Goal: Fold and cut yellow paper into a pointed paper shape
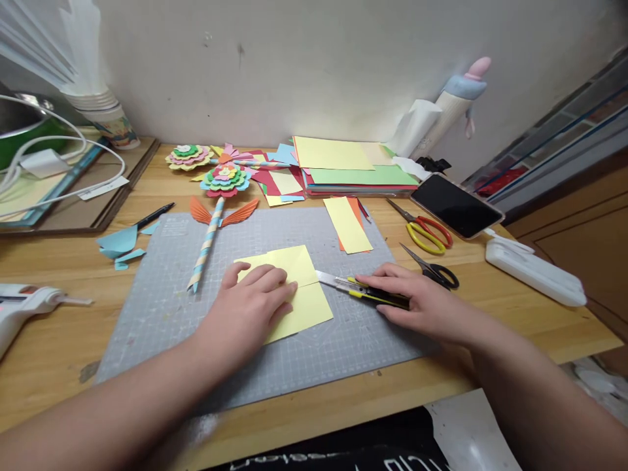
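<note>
A pale yellow sheet of paper (pixel 307 307), with a crease or cut line across it, lies on the grey cutting mat (pixel 161 327). My left hand (pixel 258 297) rests on the sheet, palm down, its fingers slightly bent and apart. In my right hand (pixel 412 297) is a black and yellow utility knife (pixel 366 290), held low over the mat. Its extended blade points left, and the tip meets the sheet's right edge near the line. Whether the blade goes under the paper I cannot tell.
A paper flower (pixel 224 180) on a striped stem lies behind the left hand. Yellow-handled scissors (pixel 426 232), black scissors (pixel 434 269) and a phone (pixel 456 204) sit at right. Stacked coloured paper (pixel 363 176) is at the back, a glue gun (pixel 29 307) at far left.
</note>
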The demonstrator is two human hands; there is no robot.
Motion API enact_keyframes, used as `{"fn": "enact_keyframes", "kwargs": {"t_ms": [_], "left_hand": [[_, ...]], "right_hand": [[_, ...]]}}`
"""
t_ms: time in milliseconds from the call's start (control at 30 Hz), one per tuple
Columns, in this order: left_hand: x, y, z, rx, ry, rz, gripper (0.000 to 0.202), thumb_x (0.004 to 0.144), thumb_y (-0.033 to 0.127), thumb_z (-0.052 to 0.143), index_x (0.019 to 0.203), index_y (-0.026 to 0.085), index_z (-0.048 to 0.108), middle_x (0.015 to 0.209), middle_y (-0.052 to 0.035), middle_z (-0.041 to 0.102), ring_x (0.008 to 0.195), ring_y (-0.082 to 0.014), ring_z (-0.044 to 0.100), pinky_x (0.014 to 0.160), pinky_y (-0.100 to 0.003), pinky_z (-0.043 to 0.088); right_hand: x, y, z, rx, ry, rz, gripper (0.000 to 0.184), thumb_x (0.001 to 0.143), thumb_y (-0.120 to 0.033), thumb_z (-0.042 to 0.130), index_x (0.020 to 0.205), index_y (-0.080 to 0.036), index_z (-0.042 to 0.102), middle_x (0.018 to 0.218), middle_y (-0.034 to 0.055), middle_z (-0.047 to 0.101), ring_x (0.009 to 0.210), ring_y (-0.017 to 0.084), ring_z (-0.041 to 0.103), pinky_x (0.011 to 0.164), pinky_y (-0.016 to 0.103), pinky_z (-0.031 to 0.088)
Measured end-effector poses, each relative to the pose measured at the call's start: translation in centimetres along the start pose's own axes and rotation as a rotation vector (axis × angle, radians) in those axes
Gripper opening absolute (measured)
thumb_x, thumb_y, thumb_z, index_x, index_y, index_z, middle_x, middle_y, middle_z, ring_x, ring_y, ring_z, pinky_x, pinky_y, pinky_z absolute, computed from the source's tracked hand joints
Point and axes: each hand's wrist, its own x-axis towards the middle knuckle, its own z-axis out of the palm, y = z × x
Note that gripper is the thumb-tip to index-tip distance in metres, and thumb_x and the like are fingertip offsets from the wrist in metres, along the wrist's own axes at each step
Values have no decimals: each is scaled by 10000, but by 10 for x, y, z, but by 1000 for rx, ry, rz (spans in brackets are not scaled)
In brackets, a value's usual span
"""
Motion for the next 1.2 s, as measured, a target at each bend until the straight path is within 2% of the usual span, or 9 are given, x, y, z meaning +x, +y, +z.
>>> {"fn": "enact_keyframes", "kwargs": {"t_ms": [100, 433, 567, 733, 933, 1200], "left_hand": [[-4, -3, 5, -56, 29, -29, 172, 924, 242, 603, 1080, 303, 642, 1085, 8, 660, 1092, -223, 592, 971, -459, 216], [-2, -10, 5, -83, 55, -48, 136, 871, 297, 671, 1002, 326, 648, 1068, 36, 673, 1223, -257, 533, 1053, -522, 141], [-1, -10, 2, -103, 65, -73, 126, 824, 309, 720, 882, 260, 618, 1049, 33, 700, 1238, -260, 545, 1090, -519, 109], [-1, -7, -2, -85, 99, -30, 89, 848, 290, 690, 805, 255, 620, 966, 50, 726, 1254, -252, 550, 1122, -502, 82], [-4, -5, -2, -2, 125, 49, 93, 907, 209, 603, 828, 248, 630, 975, 53, 730, 1261, -218, 552, 1143, -460, 62], [-4, -4, -4, -28, 106, 20, 84, 889, 227, 621, 815, 259, 642, 978, 63, 732, 1249, -217, 558, 1147, -457, 59]], "right_hand": [[1, 2, -2, -3, -26, -21, 542, 848, -194, 557, 1377, -315, 549, 1109, 54, 590, 1024, 207, 602, 928, 375, 476], [1, -3, 1, 18, -26, -22, 553, 827, -207, 580, 1368, -319, 565, 1053, 44, 615, 967, 200, 615, 879, 342, 494], [1, -6, 2, 21, -36, -12, 569, 826, -183, 563, 1383, -297, 550, 1099, 57, 597, 1023, 206, 598, 933, 363, 470], [1, -10, 4, 21, -67, 0, 582, 840, -169, 544, 1408, -290, 520, 1107, 63, 586, 1020, 206, 590, 923, 370, 467], [-1, -16, 5, 11, -70, -6, 589, 842, -166, 547, 1415, -297, 510, 1111, 59, 573, 1014, 201, 592, 912, 352, 479], [-2, -19, 9, 9, -63, -17, 574, 859, -160, 539, 1414, -301, 510, 1094, 61, 572, 1005, 196, 588, 912, 356, 482]]}}
